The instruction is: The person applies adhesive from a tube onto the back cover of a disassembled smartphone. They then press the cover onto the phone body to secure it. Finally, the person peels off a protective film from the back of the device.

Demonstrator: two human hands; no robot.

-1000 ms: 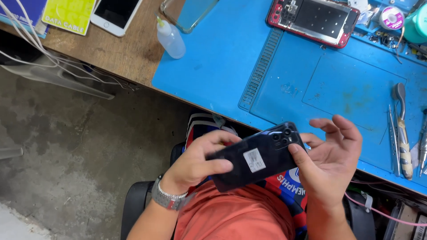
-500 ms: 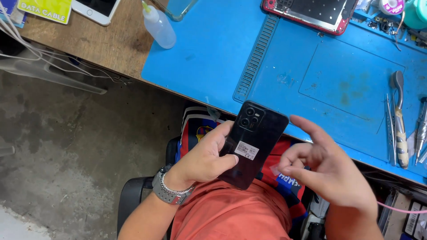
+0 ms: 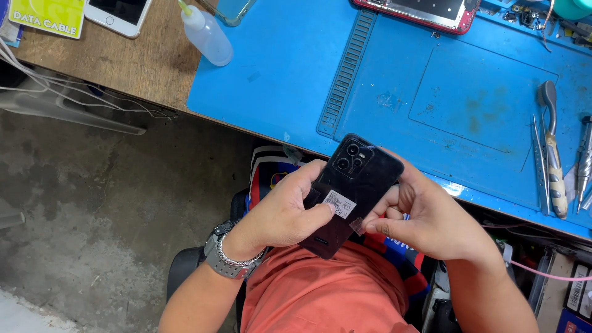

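Black phone [image 3: 354,191], back side up, is held above the lap, just off the near edge of the blue mat [image 3: 431,92] on the worktop [image 3: 123,68]. Compared with half a second ago, it is tilted slightly more to the right and the right hand [image 3: 425,222] has closed in from an open spread. Left hand [image 3: 283,213] grips the phone's left edge, thumb on the white label [image 3: 339,203]. Right fingers [image 3: 376,227] are curled, pinching a small clear film [image 3: 356,227] at the phone's right edge. Squeeze bottle [image 3: 206,36] lies on the mat's far corner; tweezers [image 3: 539,163] lie at the right
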